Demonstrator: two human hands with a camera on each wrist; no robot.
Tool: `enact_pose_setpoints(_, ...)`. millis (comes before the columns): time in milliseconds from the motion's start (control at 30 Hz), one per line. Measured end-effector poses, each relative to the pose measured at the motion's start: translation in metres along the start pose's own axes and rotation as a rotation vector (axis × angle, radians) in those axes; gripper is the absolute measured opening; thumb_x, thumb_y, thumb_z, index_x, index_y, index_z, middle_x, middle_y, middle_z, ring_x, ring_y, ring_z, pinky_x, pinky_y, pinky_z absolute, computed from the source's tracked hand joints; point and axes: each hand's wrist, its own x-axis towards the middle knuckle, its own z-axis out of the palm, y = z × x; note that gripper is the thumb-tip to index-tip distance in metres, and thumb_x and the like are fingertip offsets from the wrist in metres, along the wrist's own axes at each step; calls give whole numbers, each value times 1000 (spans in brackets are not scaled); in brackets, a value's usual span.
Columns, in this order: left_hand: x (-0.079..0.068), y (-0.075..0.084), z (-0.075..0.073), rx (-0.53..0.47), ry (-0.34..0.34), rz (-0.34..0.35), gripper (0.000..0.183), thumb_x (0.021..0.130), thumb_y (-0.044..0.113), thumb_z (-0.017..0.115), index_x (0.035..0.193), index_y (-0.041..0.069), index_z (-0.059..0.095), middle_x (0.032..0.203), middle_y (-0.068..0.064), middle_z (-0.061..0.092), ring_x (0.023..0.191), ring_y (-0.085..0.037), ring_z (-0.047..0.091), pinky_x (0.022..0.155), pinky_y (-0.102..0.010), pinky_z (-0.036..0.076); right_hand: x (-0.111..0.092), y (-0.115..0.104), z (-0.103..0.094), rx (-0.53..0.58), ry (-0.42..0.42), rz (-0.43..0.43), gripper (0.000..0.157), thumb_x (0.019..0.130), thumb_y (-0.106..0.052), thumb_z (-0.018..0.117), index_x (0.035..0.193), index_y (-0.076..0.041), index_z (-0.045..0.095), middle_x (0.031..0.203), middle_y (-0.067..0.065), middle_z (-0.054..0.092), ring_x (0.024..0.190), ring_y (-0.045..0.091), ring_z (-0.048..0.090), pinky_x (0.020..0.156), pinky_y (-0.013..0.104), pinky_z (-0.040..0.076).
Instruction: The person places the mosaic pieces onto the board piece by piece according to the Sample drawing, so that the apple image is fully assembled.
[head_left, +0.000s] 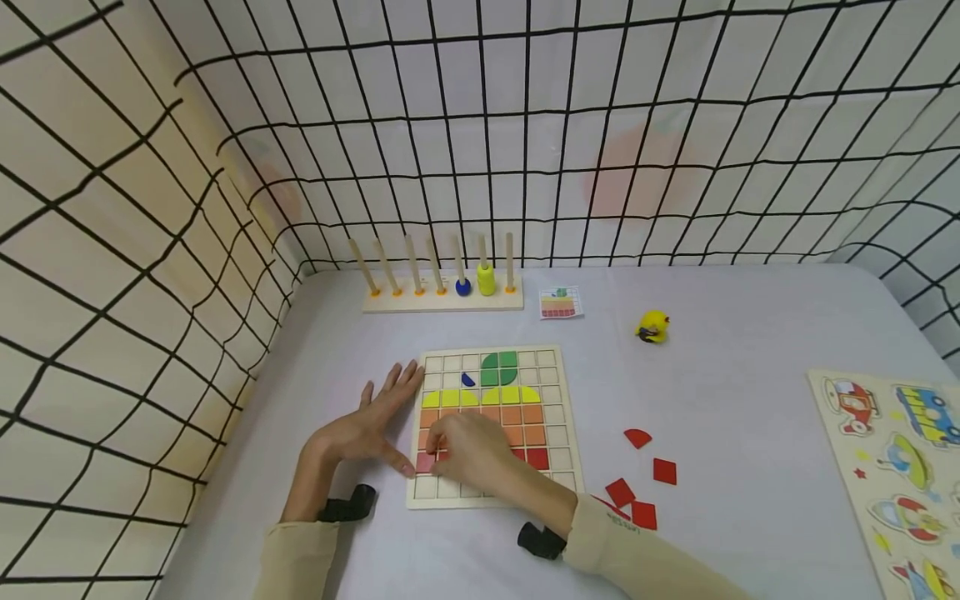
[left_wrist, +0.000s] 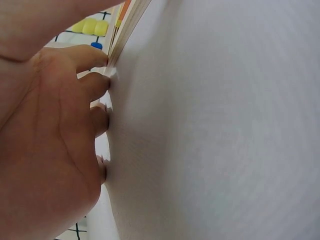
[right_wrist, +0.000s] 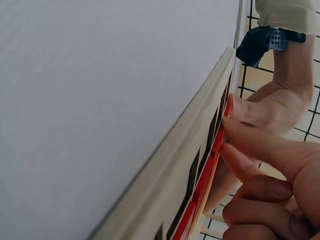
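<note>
A pale square grid board [head_left: 562,475] lies on the table, with green, yellow, orange and red tiles in its cells and a small blue piece [head_left: 468,379] near the green ones. My left hand [head_left: 371,429] spreads along the board's left edge, fingertips on the table and thumb at the lower left corner. Over the board's lower left, my right hand [head_left: 468,450] has curled fingers, thumb and forefinger at a red square tile [head_left: 425,462] in the red row. In the right wrist view, those fingertips touch the red tiles [right_wrist: 202,182]; the palm hides part of the row.
Loose red pieces [head_left: 643,515] lie right of the board, some beside my right forearm. Behind stand a peg rack [head_left: 442,304] with beads, a small pattern card [head_left: 561,303] and a yellow duck [head_left: 653,326]. A picture puzzle board [head_left: 862,467] is far right. Black netting surrounds the table.
</note>
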Motion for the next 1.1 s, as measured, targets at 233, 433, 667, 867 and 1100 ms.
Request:
enact_pose_setpoints(233,-1,-1,2,5,1,12,146,58,30,102,168,11,6,176,-14,-8,161,-38,-18,122,-70,-18,-22,25,-35,96,19,11,15,85,-18,84,98,-13,80,71,-5,66,63,9,52,54,20,35)
enact_pose_setpoints(433,-3,-2,0,7,3,14,148,58,29,102,167,10,4,175,-15,-9,161,-39,-19,122,-71,-17,-68,81,-91,74,104,159,20,87,-16,82,105,-9,79,54,-5,35,49,10,32,48,19,21)
enact_pose_setpoints(667,-6,-5,0,5,4,7,146,60,30,101,167,10,3,175,-16,-11,160,-40,-20,122,-70,-18,-114,148,-124,42,65,349,27,83,-15,83,108,-7,75,57,-2,44,50,13,39,47,21,28)
enact_pose_setpoints(867,-6,-5,0,1,6,16,146,60,31,101,167,10,3,175,-16,-11,160,-40,-20,122,-70,-18,-126,164,-121,48,38,369,22,83,-17,84,97,-8,71,58,-2,46,52,14,40,48,23,30)
enact_pose_setpoints(1100,-3,-2,0,-4,2,35,146,60,31,101,167,10,4,175,-16,-10,160,-40,-20,121,-71,-18,-126,157,-121,64,-17,358,16,85,-24,83,87,-13,72,56,-4,43,51,12,40,49,22,31)
